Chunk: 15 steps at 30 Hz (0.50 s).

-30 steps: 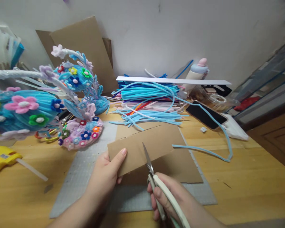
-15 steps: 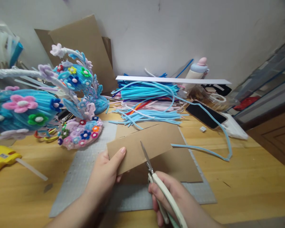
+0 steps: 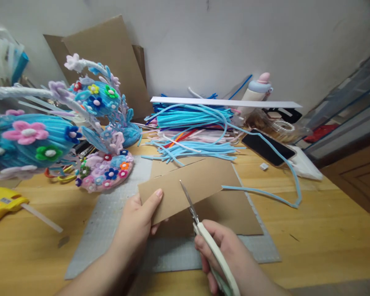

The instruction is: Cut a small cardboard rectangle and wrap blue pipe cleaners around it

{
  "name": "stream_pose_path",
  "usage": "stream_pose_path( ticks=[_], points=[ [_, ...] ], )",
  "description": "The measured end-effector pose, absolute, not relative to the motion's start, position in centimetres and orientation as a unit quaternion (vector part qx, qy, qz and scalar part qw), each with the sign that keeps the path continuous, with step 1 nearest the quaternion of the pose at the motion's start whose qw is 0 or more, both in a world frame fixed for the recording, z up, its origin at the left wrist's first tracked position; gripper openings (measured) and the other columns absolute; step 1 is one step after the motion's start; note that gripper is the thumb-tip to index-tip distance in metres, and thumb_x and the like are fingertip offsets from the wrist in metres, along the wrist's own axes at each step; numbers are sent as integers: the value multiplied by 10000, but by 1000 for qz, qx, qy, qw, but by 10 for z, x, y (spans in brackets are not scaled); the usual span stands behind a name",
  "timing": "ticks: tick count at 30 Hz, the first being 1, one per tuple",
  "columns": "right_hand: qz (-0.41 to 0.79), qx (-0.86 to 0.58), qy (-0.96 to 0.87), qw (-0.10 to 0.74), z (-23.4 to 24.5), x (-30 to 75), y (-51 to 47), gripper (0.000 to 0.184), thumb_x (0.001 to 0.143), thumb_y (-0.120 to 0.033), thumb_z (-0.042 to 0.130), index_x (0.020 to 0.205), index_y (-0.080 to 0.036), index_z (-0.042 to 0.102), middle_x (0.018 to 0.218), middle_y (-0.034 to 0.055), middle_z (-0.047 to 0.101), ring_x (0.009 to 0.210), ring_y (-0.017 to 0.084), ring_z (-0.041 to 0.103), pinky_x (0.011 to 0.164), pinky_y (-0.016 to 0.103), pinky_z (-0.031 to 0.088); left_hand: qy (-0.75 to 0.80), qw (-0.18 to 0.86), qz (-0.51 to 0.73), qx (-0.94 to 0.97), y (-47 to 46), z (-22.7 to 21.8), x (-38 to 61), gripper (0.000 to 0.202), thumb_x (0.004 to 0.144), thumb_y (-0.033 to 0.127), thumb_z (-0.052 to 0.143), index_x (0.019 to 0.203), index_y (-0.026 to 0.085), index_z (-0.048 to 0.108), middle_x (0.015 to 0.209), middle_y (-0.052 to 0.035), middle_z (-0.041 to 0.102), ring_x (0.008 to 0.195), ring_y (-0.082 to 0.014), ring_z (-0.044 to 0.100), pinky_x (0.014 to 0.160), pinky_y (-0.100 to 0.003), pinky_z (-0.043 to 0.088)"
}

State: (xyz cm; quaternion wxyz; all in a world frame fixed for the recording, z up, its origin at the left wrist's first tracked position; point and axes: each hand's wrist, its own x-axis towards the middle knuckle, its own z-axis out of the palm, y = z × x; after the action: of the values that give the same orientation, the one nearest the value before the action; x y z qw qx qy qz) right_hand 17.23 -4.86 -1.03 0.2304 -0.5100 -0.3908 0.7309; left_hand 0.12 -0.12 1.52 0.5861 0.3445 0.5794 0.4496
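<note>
My left hand point(image 3: 142, 216) pinches the left end of a brown cardboard strip point(image 3: 169, 193), thumb on top and fingers beneath. In my right hand point(image 3: 225, 250) is a pair of scissors point(image 3: 214, 246) with pale handles. One blade lies over the strip's upper face, its tip near the middle, and the strip's lower edge sits at the blades. The other blade is mostly hidden under the cardboard. Below the strip a larger cardboard sheet point(image 3: 240, 218) rests on a grey cutting mat point(image 3: 111, 246).
Bundles of blue pipe cleaners point(image 3: 191, 119) lie at the back, a white strip point(image 3: 222, 101) across them. Flower-covered pipe-cleaner lamps point(image 3: 33, 142) and a yellow glue gun point(image 3: 6, 203) stand left. To the right are a phone point(image 3: 268, 148) and a bottle point(image 3: 255, 90).
The scissors' handles have drawn closer together as my right hand squeezes, and the blades have closed slightly on the cardboard. My left hand keeps its grip in nearly the same place.
</note>
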Motion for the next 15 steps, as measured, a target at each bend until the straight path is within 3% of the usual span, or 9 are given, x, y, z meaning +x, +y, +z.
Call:
stream_pose_path(
  ticks=[12, 15],
  points=[
    [730, -516, -385, 230, -13, 172, -50, 400, 784, -582, 531, 751, -200, 416, 486, -71, 502, 302, 38, 459, 272, 107, 279, 575, 587, 444, 357, -3, 15, 3, 300, 762, 432, 582, 696, 144, 535, 429, 32, 496, 316, -45, 315, 318, -154, 194],
    [724, -518, -395, 227, -11, 173, -49, 382, 801, -566, 511, 746, -201, 411, 490, -69, 493, 303, 42, 454, 274, 115, 270, 580, 605, 437, 328, -2, 18, 0, 283, 729, 419, 617, 777, 143, 578, 509, 14, 555, 384, -83, 426, 350, -165, 278]
  ],
)
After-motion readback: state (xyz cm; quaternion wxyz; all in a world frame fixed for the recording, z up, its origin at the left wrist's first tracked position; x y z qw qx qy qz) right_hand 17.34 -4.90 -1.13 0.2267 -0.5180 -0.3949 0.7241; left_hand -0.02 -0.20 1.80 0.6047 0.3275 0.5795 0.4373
